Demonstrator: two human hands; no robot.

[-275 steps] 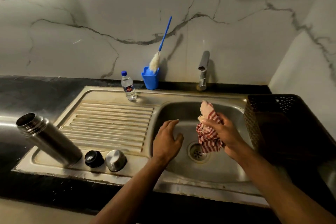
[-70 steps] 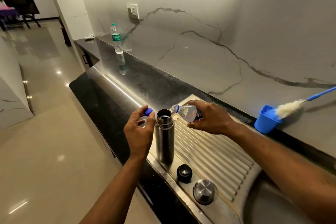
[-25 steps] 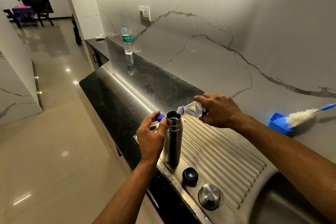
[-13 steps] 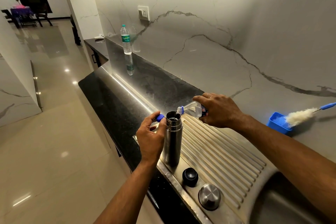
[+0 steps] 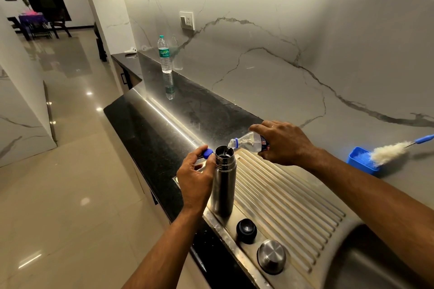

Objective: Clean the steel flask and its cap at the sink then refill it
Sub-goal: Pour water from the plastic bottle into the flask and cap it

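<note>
The steel flask [image 5: 223, 185] stands upright and uncapped on the ribbed draining board [image 5: 288, 197]. My left hand [image 5: 196, 177] steadies its side while pinching a small blue bottle cap [image 5: 207, 153]. My right hand [image 5: 281, 143] grips a small clear water bottle [image 5: 246, 142], tipped with its mouth over the flask's opening, and a thin stream of water falls in. The flask's black inner stopper [image 5: 246, 230] and steel outer cap [image 5: 272, 256] lie on the board in front of the flask.
A blue holder [image 5: 361, 163] with a fluffy blue-handled brush [image 5: 389, 150] stands at the wall on the right. A taller water bottle [image 5: 165, 54] stands far back on the black counter [image 5: 164, 122]. The sink basin's edge [image 5: 366, 263] shows at lower right.
Earlier I wrung a striped cloth over the sink while the flask lay on its side. Over the last second the water bottle tipped slightly more; both hands stay in place.
</note>
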